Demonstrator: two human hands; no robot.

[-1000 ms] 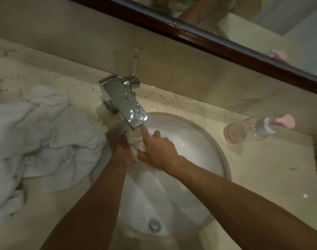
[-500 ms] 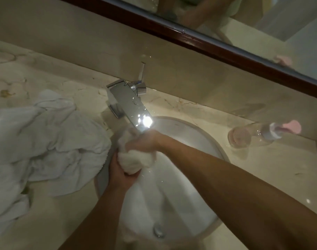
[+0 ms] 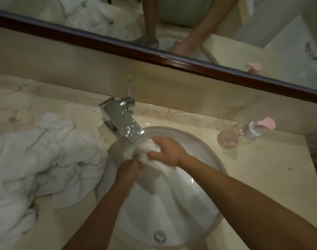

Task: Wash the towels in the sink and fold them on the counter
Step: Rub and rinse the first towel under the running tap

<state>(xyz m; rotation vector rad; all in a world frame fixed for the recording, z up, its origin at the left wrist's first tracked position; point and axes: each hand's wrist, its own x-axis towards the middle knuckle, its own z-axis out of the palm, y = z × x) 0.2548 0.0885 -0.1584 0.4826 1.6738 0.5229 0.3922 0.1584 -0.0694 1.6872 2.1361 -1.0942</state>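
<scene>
Wringing now: right hand (image 3: 167, 152) shifted from on top of the towel (image 3: 150, 150) to gripping its far end, left hand (image 3: 129, 168) clutching the near end, wad under the faucet (image 3: 121, 120) over the sink (image 3: 204, 147). Probably near done; heap (image 3: 42, 163) left of the hands awaits on the tabletop (image 3: 262, 168).

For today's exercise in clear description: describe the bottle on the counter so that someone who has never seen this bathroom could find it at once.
Start at the round white sink set in the marble counter. To the right of the basin, near the back wall, lies a clear plastic bottle on its side. Its pink pump top marks it out; the white towels are left of the sink.
</scene>
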